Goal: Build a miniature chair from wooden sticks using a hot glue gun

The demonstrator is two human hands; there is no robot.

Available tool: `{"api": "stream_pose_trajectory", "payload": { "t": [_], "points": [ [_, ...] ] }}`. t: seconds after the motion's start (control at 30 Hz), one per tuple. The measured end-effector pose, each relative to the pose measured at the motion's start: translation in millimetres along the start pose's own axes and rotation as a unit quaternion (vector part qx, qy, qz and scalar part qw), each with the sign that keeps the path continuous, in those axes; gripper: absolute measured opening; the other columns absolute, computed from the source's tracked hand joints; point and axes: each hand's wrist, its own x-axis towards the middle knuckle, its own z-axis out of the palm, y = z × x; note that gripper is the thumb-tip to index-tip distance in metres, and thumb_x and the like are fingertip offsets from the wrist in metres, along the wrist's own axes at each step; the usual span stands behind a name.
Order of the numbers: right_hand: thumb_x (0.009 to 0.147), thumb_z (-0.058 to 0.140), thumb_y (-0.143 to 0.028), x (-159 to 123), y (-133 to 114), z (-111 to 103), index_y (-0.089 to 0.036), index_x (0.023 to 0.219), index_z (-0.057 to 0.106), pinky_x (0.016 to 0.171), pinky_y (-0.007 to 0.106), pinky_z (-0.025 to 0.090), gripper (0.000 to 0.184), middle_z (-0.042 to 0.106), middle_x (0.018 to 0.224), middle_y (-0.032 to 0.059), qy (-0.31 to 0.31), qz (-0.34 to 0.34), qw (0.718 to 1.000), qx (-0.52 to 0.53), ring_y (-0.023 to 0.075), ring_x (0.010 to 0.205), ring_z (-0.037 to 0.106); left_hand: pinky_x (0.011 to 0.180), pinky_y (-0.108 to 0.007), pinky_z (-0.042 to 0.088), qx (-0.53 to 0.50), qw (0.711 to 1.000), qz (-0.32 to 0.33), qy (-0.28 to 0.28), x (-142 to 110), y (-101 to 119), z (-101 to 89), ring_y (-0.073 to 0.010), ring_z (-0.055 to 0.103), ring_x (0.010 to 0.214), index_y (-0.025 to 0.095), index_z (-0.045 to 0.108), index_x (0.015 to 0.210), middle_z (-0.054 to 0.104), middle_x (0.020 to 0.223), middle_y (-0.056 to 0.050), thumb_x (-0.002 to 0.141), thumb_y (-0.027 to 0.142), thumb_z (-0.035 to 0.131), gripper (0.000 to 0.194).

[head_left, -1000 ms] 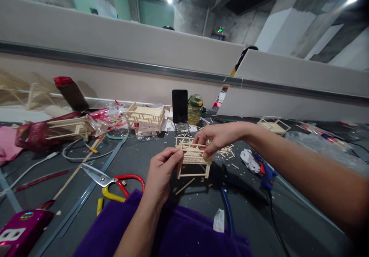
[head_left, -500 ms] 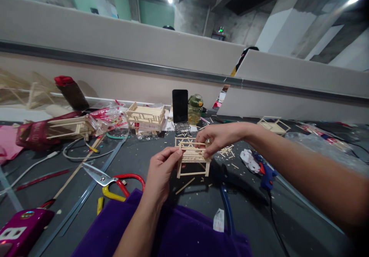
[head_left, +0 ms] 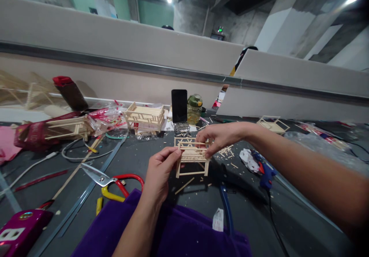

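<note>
A small wooden-stick model (head_left: 193, 157), shaped like a railed bed or bench, stands on the dark table in front of me. My left hand (head_left: 162, 168) pinches its left front corner between thumb and fingers. From the right, my right hand (head_left: 215, 137) reaches over the model, with thumb and fingers closed around the right end of its railing. Some of the right-hand fingertips are hidden behind the rail. A loose stick (head_left: 184, 186) lies just in front of the model, and cut stick pieces (head_left: 226, 151) are scattered behind and to the right.
Red-and-yellow scissors (head_left: 115, 182) lie at left, near a purple cloth (head_left: 184, 232). A blue glue gun (head_left: 268, 176) and blue-handled cutters (head_left: 226, 203) lie at right. Behind stand a phone (head_left: 179, 106), a green-lidded bottle (head_left: 195, 110) and another stick model (head_left: 145, 116).
The view has shifted very slightly. Both hands stay on the model, and the right thumb has moved a little along its right end.
</note>
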Motion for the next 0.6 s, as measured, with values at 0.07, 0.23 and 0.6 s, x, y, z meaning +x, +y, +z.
{"api": "stream_pose_trajectory", "payload": {
  "t": [0.07,0.23,0.6],
  "points": [
    [0.074,0.074,-0.036,0.1,0.3,0.0,-0.019,0.084,0.07,0.068,0.025,0.041,0.019,0.064,0.078,-0.0019,0.0,-0.002,1.0,-0.004,0.0147,0.074,0.054,0.058,-0.021,0.05,0.0,1.0,0.001,0.001,0.0,0.0,0.1,-0.012,0.06,0.063,0.015,0.075,0.072,0.071,0.075,-0.003,0.057,0.034,0.084,0.026],
    [0.074,0.074,-0.036,-0.3,-1.3,-0.7,-0.02,0.085,0.071,0.07,0.025,0.042,0.02,0.065,0.08,-0.0014,-0.01,-0.009,1.0,-0.001,0.0152,0.076,0.055,0.058,-0.022,0.05,0.0,1.0,0.001,-0.003,-0.3,1.4,-0.1,-0.0125,0.06,0.065,0.014,0.075,0.074,0.071,0.076,-0.004,0.059,0.034,0.084,0.026],
    [0.08,0.069,-0.033,-2.3,0.4,-1.9,-0.019,0.085,0.072,0.07,0.025,0.042,0.015,0.068,0.083,0.0001,0.003,-0.011,1.0,0.012,0.0149,0.075,0.057,0.058,-0.022,0.051,0.001,1.0,0.002,-0.004,-0.3,-0.6,-0.9,-0.0117,0.059,0.063,0.015,0.075,0.073,0.07,0.075,-0.003,0.06,0.034,0.083,0.025]
  ]
}}
